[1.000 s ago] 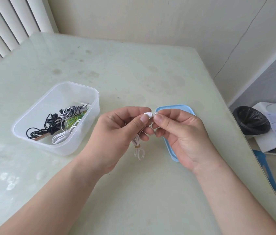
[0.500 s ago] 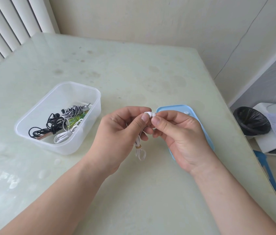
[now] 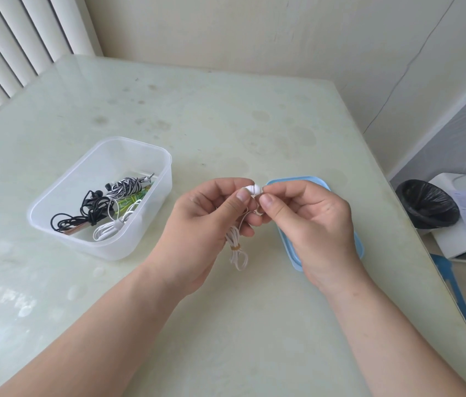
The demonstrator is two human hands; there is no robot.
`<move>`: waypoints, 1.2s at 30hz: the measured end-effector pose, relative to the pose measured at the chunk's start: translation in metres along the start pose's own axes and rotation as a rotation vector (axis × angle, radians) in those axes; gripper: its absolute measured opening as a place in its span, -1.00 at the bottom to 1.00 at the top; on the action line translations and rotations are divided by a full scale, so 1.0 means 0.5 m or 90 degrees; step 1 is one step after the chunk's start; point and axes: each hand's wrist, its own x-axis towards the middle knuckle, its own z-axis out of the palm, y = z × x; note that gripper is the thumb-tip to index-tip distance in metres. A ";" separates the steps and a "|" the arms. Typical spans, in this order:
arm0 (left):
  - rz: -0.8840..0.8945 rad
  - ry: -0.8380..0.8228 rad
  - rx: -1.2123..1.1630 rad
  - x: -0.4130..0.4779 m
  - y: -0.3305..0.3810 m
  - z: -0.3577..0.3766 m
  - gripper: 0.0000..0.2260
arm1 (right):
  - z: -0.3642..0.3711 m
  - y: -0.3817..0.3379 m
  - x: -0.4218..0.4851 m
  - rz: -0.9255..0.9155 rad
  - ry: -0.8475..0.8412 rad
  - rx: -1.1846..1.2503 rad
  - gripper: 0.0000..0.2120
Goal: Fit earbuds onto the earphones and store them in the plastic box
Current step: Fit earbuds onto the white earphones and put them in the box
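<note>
My left hand [image 3: 206, 224] grips a bundled white earphone [image 3: 237, 247] whose looped cord, tied with a small yellow band, hangs below my fingers. Its white bud end [image 3: 253, 189] sticks out between my left thumb and forefinger. My right hand [image 3: 309, 222] pinches at that same bud end from the right with thumb and forefinger; the earbud tip itself is mostly hidden by the fingers. The clear plastic box [image 3: 151, 202] stands to the left, open, with black, zebra-striped and white earphones lying in it.
The blue lid [image 3: 297, 181] lies flat under my right hand. The pale green table's right edge [image 3: 415, 253] runs close by, with a black-lined bin [image 3: 426, 207] and papers on the floor beyond. A wall stands behind the table.
My hands stay together in the same place; the right thumb and forefinger have shifted slightly on the bud end, which now shows a bit more. The view has drifted a little.
</note>
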 end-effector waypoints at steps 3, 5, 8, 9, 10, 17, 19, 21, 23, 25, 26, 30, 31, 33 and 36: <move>-0.048 -0.017 -0.043 -0.003 0.006 0.004 -0.82 | -0.004 0.005 0.003 -0.013 -0.016 -0.026 -0.83; -0.061 -0.025 -0.038 -0.005 0.009 0.005 -0.82 | -0.007 0.008 0.006 -0.009 -0.027 -0.049 -0.86; -0.072 -0.028 -0.018 -0.006 0.012 0.001 -0.81 | -0.012 0.010 0.008 -0.021 -0.045 -0.093 -0.91; -0.078 -0.029 -0.009 -0.006 0.013 0.001 -0.81 | -0.013 0.010 0.009 -0.038 -0.051 -0.122 -0.90; -0.085 -0.029 0.002 -0.006 0.014 0.002 -0.81 | -0.014 0.010 0.009 -0.056 -0.056 -0.150 -0.88; -0.138 0.020 0.028 -0.003 0.020 0.001 -0.92 | -0.042 -0.017 0.025 -0.053 0.018 -0.217 -0.88; -0.165 0.021 0.006 -0.002 0.023 0.001 -0.94 | -0.082 -0.022 0.043 -0.059 0.129 -0.317 -0.95; -0.181 0.016 0.003 -0.001 0.024 0.003 -0.89 | -0.118 -0.009 0.058 -0.065 0.201 -0.463 -0.92; -0.189 0.013 0.012 -0.001 0.024 0.004 -0.83 | -0.137 0.017 0.067 -0.058 0.198 -0.567 -0.86; -0.190 0.010 0.014 -0.001 0.025 0.003 -0.81 | -0.141 0.043 0.072 -0.044 0.148 -0.648 -0.80; -0.188 0.010 0.012 -0.001 0.025 0.002 -0.81 | -0.139 0.050 0.074 -0.033 0.126 -0.684 -0.78; -0.188 0.008 -0.006 0.000 0.031 -0.003 -0.81 | -0.140 0.059 0.079 -0.025 0.106 -0.723 -0.78; -0.191 0.005 -0.017 0.001 0.032 -0.002 -0.80 | -0.141 0.060 0.079 -0.024 0.109 -0.723 -0.79; -0.196 -0.003 -0.048 -0.001 0.034 -0.002 -0.79 | -0.143 0.063 0.080 -0.020 0.121 -0.713 -0.83; -0.193 -0.017 -0.087 -0.001 0.036 -0.001 -0.75 | -0.142 0.057 0.078 -0.034 0.142 -0.703 -0.90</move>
